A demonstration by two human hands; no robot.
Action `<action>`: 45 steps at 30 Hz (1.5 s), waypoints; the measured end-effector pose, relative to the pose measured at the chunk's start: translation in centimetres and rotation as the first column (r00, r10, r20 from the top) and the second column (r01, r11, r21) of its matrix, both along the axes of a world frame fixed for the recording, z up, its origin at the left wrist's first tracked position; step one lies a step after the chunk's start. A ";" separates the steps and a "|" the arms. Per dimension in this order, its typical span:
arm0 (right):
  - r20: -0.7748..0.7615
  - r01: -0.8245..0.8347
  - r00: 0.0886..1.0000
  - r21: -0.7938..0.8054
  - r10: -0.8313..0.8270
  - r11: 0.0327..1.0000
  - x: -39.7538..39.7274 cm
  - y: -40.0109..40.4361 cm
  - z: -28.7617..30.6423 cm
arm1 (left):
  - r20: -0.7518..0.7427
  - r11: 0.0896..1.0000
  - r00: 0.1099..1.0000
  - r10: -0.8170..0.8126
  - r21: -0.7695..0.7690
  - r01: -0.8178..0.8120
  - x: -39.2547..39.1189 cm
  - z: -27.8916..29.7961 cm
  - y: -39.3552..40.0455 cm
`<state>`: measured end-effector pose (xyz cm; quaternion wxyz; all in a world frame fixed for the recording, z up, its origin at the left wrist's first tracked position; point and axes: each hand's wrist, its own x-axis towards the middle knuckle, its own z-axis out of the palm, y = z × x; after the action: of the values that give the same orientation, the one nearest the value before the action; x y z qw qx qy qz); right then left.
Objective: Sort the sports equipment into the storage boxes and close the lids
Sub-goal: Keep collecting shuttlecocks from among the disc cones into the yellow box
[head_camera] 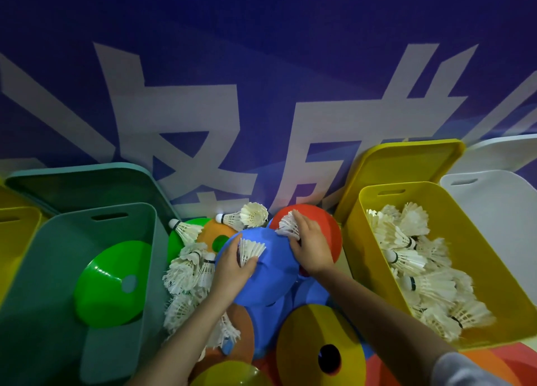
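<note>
Yellow cone [321, 345] lies nearest, below both forearms. Left hand [232, 269] pinches a shuttlecock [250, 249] against the blue cone [270, 272] in the middle pile. Right hand [312, 246] curls round another shuttlecock [289, 225] over the red cone [322, 225]. White feathered shuttlecocks fill the yellow box [494, 307]; a green cone [112, 284] sits in the green box [58, 269].

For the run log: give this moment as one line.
left hand: grips shuttlecock | right hand: grips shuttlecock | green box: one green cone | yellow box: shuttlecocks | lids open
</note>
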<state>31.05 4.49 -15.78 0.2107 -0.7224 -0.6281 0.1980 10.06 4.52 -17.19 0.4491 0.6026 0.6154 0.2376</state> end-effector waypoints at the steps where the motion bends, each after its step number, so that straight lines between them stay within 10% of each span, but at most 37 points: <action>1: -0.033 0.005 0.999 0.017 -0.005 1.000 0.2 -0.1 0.2 | 0.009 1.000 1.000 0.003 0.004 -0.004 0.0 0.2 0.0; 23: -0.569 0.226 0.811 0.090 -0.136 0.970 6.0 -7.6 6.4 | 0.104 0.990 0.994 -0.034 0.140 0.019 6.2 6.7 -4.2; 38: -0.289 0.609 0.786 0.215 -0.546 0.764 23.3 -20.1 8.5 | 0.034 0.871 0.910 -0.413 0.308 0.383 23.3 13.0 -5.5; 45: -0.103 0.411 0.910 0.111 -0.401 0.905 27.2 -17.8 7.1 | -0.346 0.790 0.798 -0.493 0.204 0.577 27.8 8.9 -6.9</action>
<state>58.21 -13.28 -8.68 0.3181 -0.8139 -0.4667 0.1364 37.89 -2.35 -8.27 0.3117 0.8410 0.4299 0.1035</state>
